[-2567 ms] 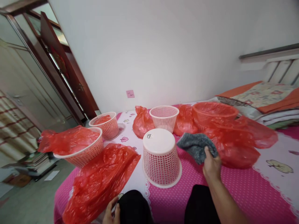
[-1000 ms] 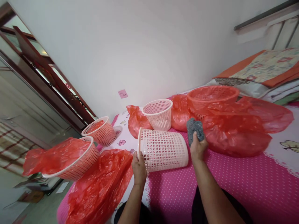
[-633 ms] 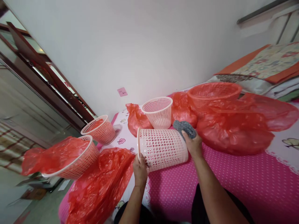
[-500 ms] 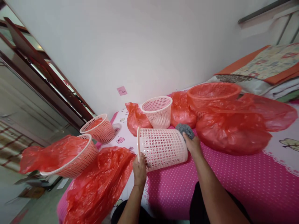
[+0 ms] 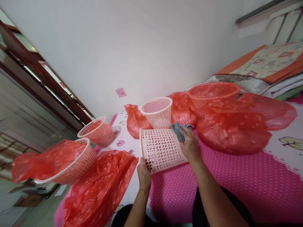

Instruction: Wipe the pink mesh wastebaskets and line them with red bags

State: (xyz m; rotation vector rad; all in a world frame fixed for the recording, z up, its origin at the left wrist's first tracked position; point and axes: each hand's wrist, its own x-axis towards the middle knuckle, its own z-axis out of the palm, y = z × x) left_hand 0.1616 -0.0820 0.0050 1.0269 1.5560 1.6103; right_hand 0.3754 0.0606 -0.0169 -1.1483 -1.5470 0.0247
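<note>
The left hand, its fingers closed on the rim, steadies a pale pink lattice basket lying on its side on the bed; the basket extends from these fingers to the right hand, whose fingers grip a grey cloth against its side near the base. An upright basket stands just beyond the right fingers. Best technique, in my judgement: brace the rim firmly, lest pressure roll the basket, and spread the cloth flatter beneath the fingers, following the curve.
</note>
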